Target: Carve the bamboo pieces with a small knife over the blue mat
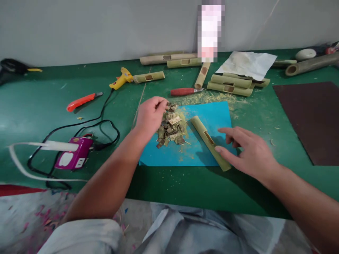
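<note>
My left hand (150,114) hovers at the top left of a pile of small bamboo chips (171,127) on a blue sheet (212,116); its fingers are curled and pinch at a chip on the pile's edge. My right hand (247,151) is open, fingers spread, with fingertips resting against a bamboo tube (209,141) that lies diagonally on the sheet and has a rectangular slot cut in it.
A green table (39,106) carries several more slotted bamboo tubes (229,84) at the back, a red-handled knife (184,91), an orange cutter (82,101), a yellow glue gun (121,78), a purple power strip (75,157) with cables, white paper (246,63) and a dark board (315,116).
</note>
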`<state>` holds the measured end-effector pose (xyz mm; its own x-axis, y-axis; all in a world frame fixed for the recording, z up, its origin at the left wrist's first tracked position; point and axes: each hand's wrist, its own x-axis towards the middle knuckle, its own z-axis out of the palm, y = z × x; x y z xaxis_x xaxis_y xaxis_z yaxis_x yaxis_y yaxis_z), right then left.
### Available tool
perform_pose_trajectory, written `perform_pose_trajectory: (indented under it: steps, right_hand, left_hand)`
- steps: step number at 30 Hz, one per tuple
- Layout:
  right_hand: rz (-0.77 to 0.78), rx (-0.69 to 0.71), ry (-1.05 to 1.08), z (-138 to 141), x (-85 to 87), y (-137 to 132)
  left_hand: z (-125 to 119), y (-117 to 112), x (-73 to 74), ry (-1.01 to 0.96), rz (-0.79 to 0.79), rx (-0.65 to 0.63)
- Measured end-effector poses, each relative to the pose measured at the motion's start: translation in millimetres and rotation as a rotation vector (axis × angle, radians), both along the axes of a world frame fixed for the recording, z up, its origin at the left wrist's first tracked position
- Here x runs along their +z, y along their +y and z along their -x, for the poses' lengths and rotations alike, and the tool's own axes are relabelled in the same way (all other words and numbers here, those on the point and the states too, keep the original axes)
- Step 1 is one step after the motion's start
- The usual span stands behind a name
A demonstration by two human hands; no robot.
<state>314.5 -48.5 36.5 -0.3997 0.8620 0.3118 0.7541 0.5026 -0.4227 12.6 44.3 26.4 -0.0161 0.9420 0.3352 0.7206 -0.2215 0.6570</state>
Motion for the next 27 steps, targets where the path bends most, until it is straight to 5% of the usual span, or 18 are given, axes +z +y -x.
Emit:
perform_pose_trajectory:
  steps: [5,16,27]
  right_hand:
    - [0.040,0.105,-0.059,6,-3.0,-7]
    - [0.049,0.124,-0.108,14,-12.8,-7]
    - [0.048,0.124,-0.089,12,-14.0,-4]
  left_hand:
    - [19,23,-2.7,-0.047,0.112,-0.021]
    - [6,22,-1.4,-0.136,0.241,-0.247]
    - [8,17,8.0,-0.151,0.255,-0.282]
